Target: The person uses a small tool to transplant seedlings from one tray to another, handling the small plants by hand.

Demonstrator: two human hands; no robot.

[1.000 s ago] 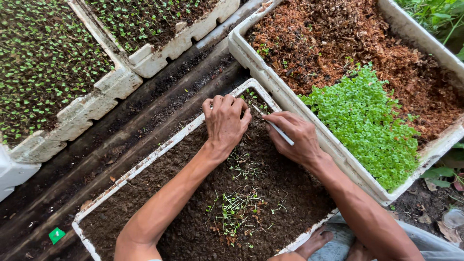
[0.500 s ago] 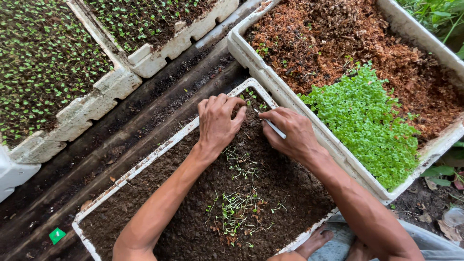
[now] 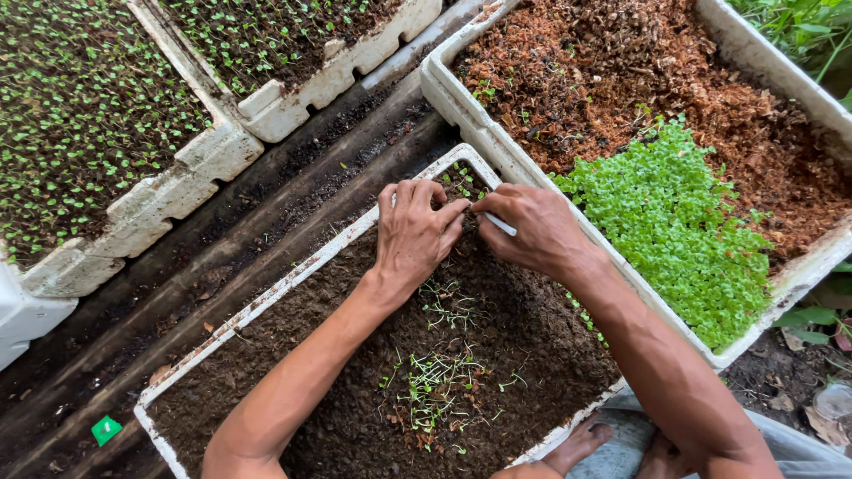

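I see my left hand (image 3: 414, 232) pressing curled fingers into the dark soil at the far corner of the white tray (image 3: 293, 277). My right hand (image 3: 531, 232), touching it fingertip to fingertip, is closed around a thin white stick (image 3: 500, 224). Loose seedlings (image 3: 437, 377) lie behind my wrists. 1 box of dense green sprouts (image 3: 667, 222) sits just right.
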